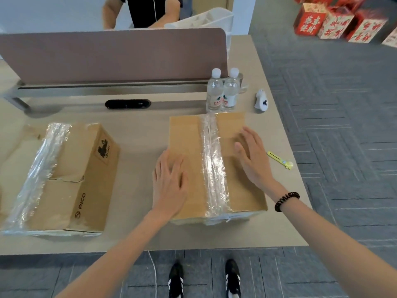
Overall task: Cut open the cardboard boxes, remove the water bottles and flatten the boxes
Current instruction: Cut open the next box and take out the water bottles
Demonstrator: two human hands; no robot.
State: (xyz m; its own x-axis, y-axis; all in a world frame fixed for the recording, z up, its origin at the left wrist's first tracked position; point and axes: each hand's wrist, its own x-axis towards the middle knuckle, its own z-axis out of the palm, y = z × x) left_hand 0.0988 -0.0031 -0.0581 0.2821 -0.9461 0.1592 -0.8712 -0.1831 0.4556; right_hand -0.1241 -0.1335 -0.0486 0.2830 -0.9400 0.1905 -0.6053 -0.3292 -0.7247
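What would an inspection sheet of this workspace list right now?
Surface: beige desk.
Job's things: right box, taped along its top; left box, taped, PICO print; two water bottles upright; yellow cutter beside right box.
Clutter: white gadget; black oblong object.
Hands: left hand and right hand flat on right box.
Cables: thin white cord below desk edge.
Surroundings: divider, person behind it; red boxes on carpet.

Bottles (222,91) behind right box (189,134)
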